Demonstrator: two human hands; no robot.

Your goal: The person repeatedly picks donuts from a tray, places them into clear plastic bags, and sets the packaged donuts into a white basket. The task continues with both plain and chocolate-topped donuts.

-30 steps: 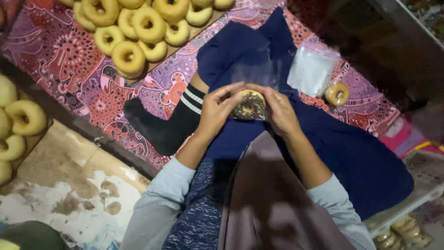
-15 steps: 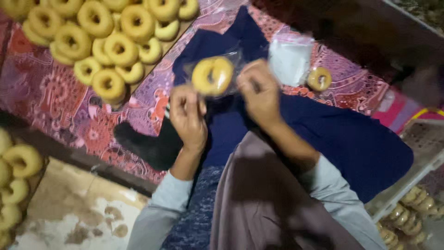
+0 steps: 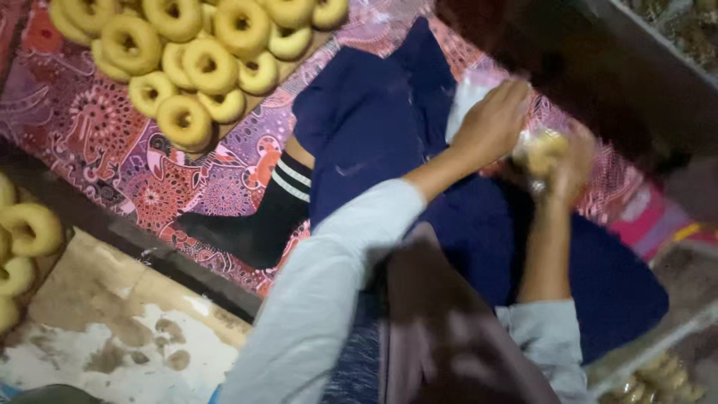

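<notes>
— Where the frame spreads widest, what fills it?
— A patterned red and purple cloth (image 3: 112, 142) runs from the upper left down to the centre. Over it, in the middle, lie the person's legs in dark blue trousers (image 3: 374, 127), with a black sock (image 3: 254, 224) banded in white at the ankle.

— And the upper left corner?
— A pile of yellow ring-shaped pastries (image 3: 194, 60) rests there. A few more rings (image 3: 26, 232) sit at the left edge, above a stained board (image 3: 112, 337) in the lower left.

— Where are the hands?
— Both are at the right of centre. The left hand (image 3: 493, 123) is curled, its fingers closed on the top of a clear plastic bag (image 3: 527, 153). The right hand (image 3: 572, 168), just beside it, is closed around the bag from the right.

— What is in the bag?
— One bagged ring (image 3: 544, 150), blurred, held between the two hands above the blue trousers.
</notes>
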